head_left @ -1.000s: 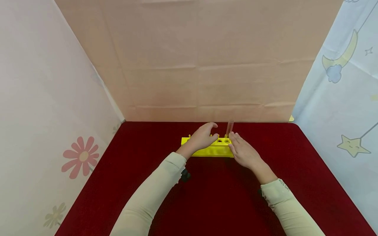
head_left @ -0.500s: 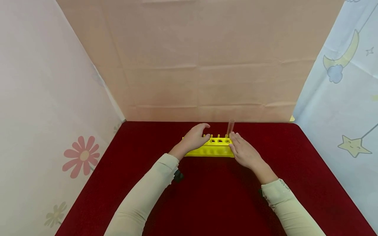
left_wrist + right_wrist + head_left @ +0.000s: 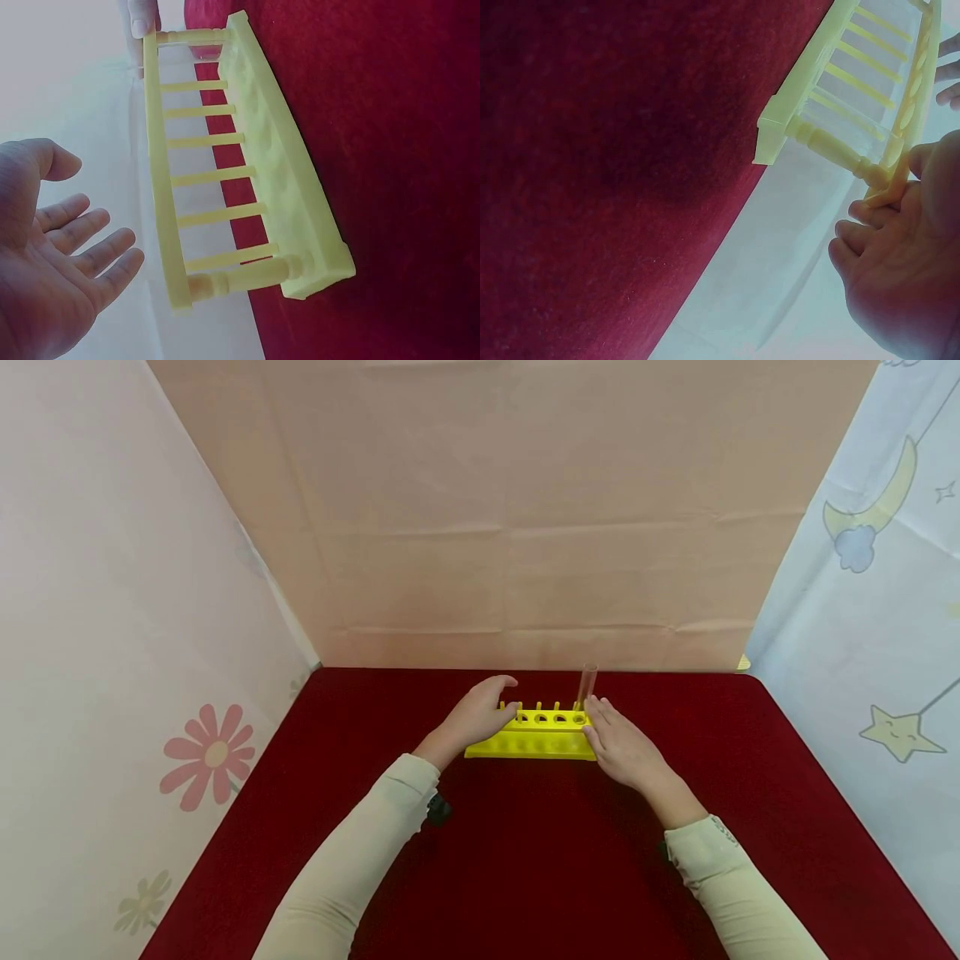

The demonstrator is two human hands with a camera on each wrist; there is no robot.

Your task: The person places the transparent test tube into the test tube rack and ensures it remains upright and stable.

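Note:
A yellow test tube rack stands upright on the red tabletop, with a row of holes along its top bar and pegs behind. One clear test tube rises from its right end. My right hand holds that end of the top bar, thumb at the front and fingers at the far side; in the right wrist view the rack's end post shows beside the fingers. My left hand hovers by the rack's left end, its thumb and fingers spread apart. In the left wrist view its palm faces the rack, holding nothing.
The red table spreads in front of and around the rack. A beige backdrop closes off the back, and printed white sheets stand along both sides.
My left hand has moved left along the rack, uncovering more of its holes and pegs. My right hand keeps its place at the right end, and the rack stays put.

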